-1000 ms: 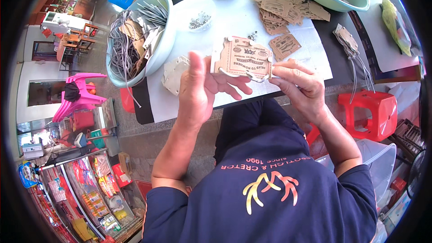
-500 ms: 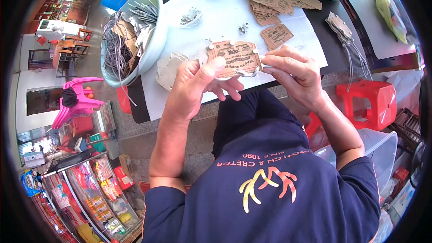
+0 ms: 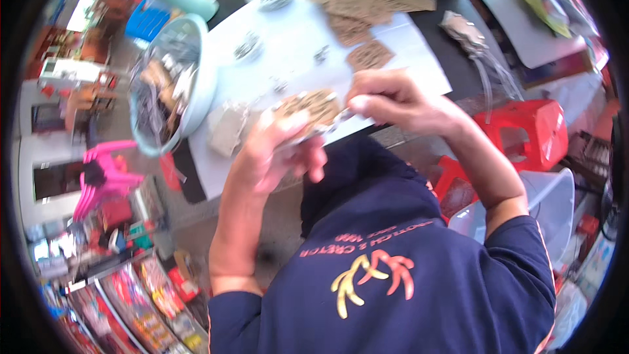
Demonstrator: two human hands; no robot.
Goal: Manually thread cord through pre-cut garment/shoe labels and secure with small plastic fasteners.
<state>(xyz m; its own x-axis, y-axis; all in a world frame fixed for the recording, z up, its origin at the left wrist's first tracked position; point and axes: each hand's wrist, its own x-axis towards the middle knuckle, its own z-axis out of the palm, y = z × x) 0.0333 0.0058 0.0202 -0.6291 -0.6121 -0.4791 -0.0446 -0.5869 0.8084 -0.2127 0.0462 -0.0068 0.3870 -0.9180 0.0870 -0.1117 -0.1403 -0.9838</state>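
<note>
My left hand (image 3: 265,151) holds a brown printed cardboard tag (image 3: 318,103) from below, thumb on its face, over the table's near edge. White knobs show along the tag's upper edge, though the picture is blurred. At the tag's right end, my right hand (image 3: 396,99) is closed in a pinch on what looks like its grey cord (image 3: 343,116). Beside my left wrist lie pale tags (image 3: 226,131) on the white sheet. Small metal pieces (image 3: 280,84) are scattered just beyond the held tag.
Brown tags (image 3: 367,0) lie heaped at the back, with a single tag (image 3: 370,56) nearer. Clear dishes (image 3: 247,47) hold small metal parts. A blue basin (image 3: 204,75) of cords and tags stands left; a corded tag bundle (image 3: 464,29) lies right, above a red stool (image 3: 547,134).
My right hand has pulled up and slightly left, its fingers now curled into a tighter pinch. The tag has shifted left and tilted. The whole view has swung and blurred.
</note>
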